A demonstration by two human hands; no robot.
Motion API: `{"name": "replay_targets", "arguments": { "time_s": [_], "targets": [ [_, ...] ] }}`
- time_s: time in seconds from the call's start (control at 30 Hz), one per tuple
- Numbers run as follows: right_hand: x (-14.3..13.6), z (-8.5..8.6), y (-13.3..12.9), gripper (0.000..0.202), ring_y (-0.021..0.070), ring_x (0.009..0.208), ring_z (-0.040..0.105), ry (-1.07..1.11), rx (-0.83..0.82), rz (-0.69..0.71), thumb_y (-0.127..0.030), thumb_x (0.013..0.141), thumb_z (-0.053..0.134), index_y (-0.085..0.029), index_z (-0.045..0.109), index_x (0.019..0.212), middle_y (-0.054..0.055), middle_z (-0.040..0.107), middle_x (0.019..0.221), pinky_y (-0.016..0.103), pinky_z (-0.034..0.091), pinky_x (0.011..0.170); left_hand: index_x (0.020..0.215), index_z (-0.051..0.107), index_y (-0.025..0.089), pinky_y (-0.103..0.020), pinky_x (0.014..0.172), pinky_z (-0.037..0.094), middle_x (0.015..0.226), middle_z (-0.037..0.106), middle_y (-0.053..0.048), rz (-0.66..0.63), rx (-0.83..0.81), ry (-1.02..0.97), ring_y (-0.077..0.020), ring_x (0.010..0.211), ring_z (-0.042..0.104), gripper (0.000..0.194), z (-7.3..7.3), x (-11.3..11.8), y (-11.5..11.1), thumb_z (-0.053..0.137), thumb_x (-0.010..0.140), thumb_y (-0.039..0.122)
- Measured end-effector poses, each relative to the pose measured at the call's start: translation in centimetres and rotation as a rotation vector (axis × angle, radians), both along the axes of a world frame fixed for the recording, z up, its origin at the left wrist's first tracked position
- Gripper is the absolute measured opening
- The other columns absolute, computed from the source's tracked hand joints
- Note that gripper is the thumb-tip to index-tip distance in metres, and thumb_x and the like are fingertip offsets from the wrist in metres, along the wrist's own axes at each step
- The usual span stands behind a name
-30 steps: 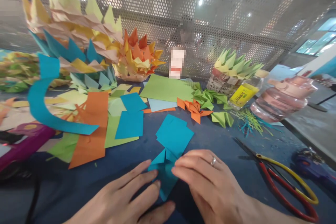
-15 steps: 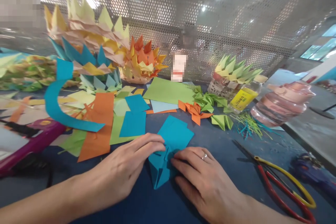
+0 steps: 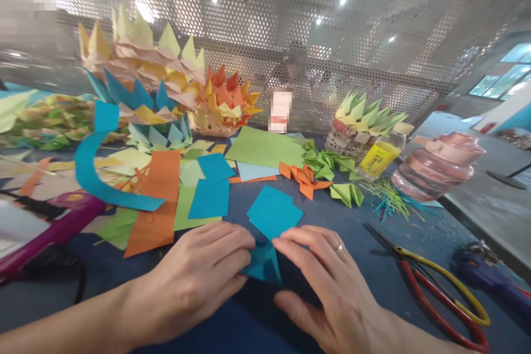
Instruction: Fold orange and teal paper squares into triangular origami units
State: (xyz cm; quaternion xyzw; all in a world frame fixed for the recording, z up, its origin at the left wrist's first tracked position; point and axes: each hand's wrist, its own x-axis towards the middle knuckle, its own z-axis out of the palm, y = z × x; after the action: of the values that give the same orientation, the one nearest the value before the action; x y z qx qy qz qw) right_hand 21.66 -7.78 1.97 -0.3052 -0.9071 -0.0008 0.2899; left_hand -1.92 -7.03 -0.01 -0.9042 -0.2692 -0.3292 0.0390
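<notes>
A folded piece of blue paper (image 3: 264, 264) lies on the dark table near its front. My left hand (image 3: 199, 276) is closed on its left side, fingers curled over the edge. My right hand (image 3: 327, 282) has its thumb spread away from the fingers, and its fingertips are by the paper's upper right corner. Whether they touch it I cannot tell. Just beyond the hands lie overlapping blue paper squares (image 3: 276, 211). Farther left is another blue square (image 3: 209, 199).
Scissors (image 3: 418, 271) and a blue glue gun (image 3: 485, 271) lie right; a purple tool (image 3: 53, 227) lies left. A curled blue strip (image 3: 89, 166) rests over orange paper (image 3: 155, 204). Behind stand folded-paper models (image 3: 145, 61), a yellow-labelled bottle (image 3: 379, 157) and a pink bottle (image 3: 435, 171).
The folded blue paper has turned and now shows a flatter shape. My left hand has closed further over its left side, and my right thumb has moved away from the fingers.
</notes>
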Motion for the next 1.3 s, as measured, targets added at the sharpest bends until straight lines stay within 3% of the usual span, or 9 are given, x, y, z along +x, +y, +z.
{"name": "replay_targets", "arguments": {
  "time_s": [0.07, 0.2, 0.43, 0.57, 0.7, 0.87, 0.97, 1.07, 1.3],
  "targets": [
    [-0.1, -0.3, -0.3, 0.031, 0.0192, 0.101, 0.06, 0.023, 0.035, 0.058, -0.037, 0.093, 0.061, -0.014, 0.064, 0.114, 0.008, 0.069, 0.107, 0.032, 0.047, 0.092, 0.097, 0.06, 0.014, -0.032, 0.076, 0.052, 0.097, 0.07, -0.007, 0.02, 0.076, 0.013, -0.0185, 0.087, 0.066, 0.025, 0.1, 0.5, -0.8, 0.036, 0.102, 0.016],
    [-0.5, -1.1, -0.3, 0.021, 0.0156, 0.089, 0.061, -0.031, 0.105, 0.096, -0.016, 0.1, 0.047, -0.015, 0.068, 0.1, 0.003, 0.072, 0.096, 0.03, 0.046, 0.081, 0.089, 0.062, 0.013, -0.03, 0.057, 0.049, 0.088, 0.071, -0.006, 0.037, 0.14, 0.014, -0.0162, 0.069, 0.065, 0.034, 0.2, 1.3, -1.8, 0.031, 0.103, 0.013],
    [-0.2, -1.7, 0.5, 0.03, 0.0149, 0.091, 0.062, -0.082, 0.262, 0.01, -0.015, 0.102, 0.04, -0.016, 0.069, 0.109, 0.003, 0.073, 0.104, 0.031, 0.044, 0.085, 0.078, 0.063, 0.013, -0.027, 0.06, 0.05, 0.081, 0.069, -0.005, 0.031, 0.12, 0.067, -0.014, 0.063, 0.061, 0.049, 1.0, 1.2, -1.4, 0.021, 0.103, 0.009],
    [0.2, -2.0, 0.5, 0.037, 0.0174, 0.097, 0.062, -0.146, 0.242, -0.006, -0.014, 0.103, 0.033, -0.016, 0.068, 0.112, 0.006, 0.072, 0.108, 0.034, 0.044, 0.088, 0.076, 0.065, 0.014, -0.028, 0.057, 0.049, 0.077, 0.069, -0.004, 0.077, 0.104, 0.087, -0.0141, 0.06, 0.06, 0.058, 1.3, 1.1, -1.4, 0.014, 0.103, 0.009],
    [0.2, -1.6, 0.2, 0.03, 0.0188, 0.097, 0.062, -0.148, 0.21, 0.014, -0.013, 0.099, 0.043, -0.015, 0.065, 0.119, 0.007, 0.072, 0.108, 0.033, 0.047, 0.088, 0.084, 0.067, 0.013, -0.03, 0.056, 0.05, 0.082, 0.07, -0.005, 0.05, 0.062, 0.082, -0.0164, 0.067, 0.063, 0.049, 0.8, 1.1, -1.6, 0.022, 0.103, 0.01],
    [-0.2, -0.9, -0.1, 0.028, 0.0158, 0.088, 0.063, -0.05, 0.195, 0.047, -0.01, 0.099, 0.043, -0.017, 0.068, 0.088, 0.004, 0.072, 0.093, 0.029, 0.05, 0.082, 0.085, 0.065, 0.01, -0.031, 0.069, 0.053, 0.085, 0.069, -0.006, 0.054, 0.128, -0.042, -0.0171, 0.077, 0.066, 0.031, -0.7, 1.3, -1.6, 0.038, 0.099, 0.006],
    [-0.2, -0.8, 0.0, 0.026, 0.0153, 0.087, 0.063, -0.07, 0.199, 0.047, -0.011, 0.099, 0.044, -0.017, 0.069, 0.098, 0.005, 0.072, 0.093, 0.028, 0.052, 0.082, 0.087, 0.065, 0.009, -0.032, 0.074, 0.053, 0.088, 0.068, -0.008, 0.025, 0.137, -0.062, -0.0188, 0.082, 0.066, 0.025, -1.4, 1.2, -1.7, 0.042, 0.097, 0.006],
    [0.0, -0.9, 0.0, 0.025, 0.0165, 0.09, 0.063, -0.052, 0.155, 0.054, -0.012, 0.1, 0.041, -0.012, 0.064, 0.111, 0.008, 0.07, 0.094, 0.028, 0.053, 0.083, 0.087, 0.064, 0.01, -0.032, 0.077, 0.054, 0.09, 0.068, -0.008, 0.015, 0.113, -0.049, -0.0183, 0.083, 0.066, 0.023, -1.8, 1.1, -1.6, 0.043, 0.097, 0.007],
    [0.0, -1.5, 0.1, 0.025, 0.015, 0.08, 0.064, -0.072, 0.054, 0.089, -0.005, 0.096, 0.041, -0.015, 0.063, 0.093, 0.006, 0.069, 0.087, 0.027, 0.054, 0.081, 0.086, 0.064, 0.01, -0.03, 0.073, 0.052, 0.088, 0.068, -0.007, 0.02, 0.117, -0.066, -0.017, 0.081, 0.066, 0.029, -1.6, 1.2, -1.7, 0.038, 0.099, 0.006]
  ]
}}
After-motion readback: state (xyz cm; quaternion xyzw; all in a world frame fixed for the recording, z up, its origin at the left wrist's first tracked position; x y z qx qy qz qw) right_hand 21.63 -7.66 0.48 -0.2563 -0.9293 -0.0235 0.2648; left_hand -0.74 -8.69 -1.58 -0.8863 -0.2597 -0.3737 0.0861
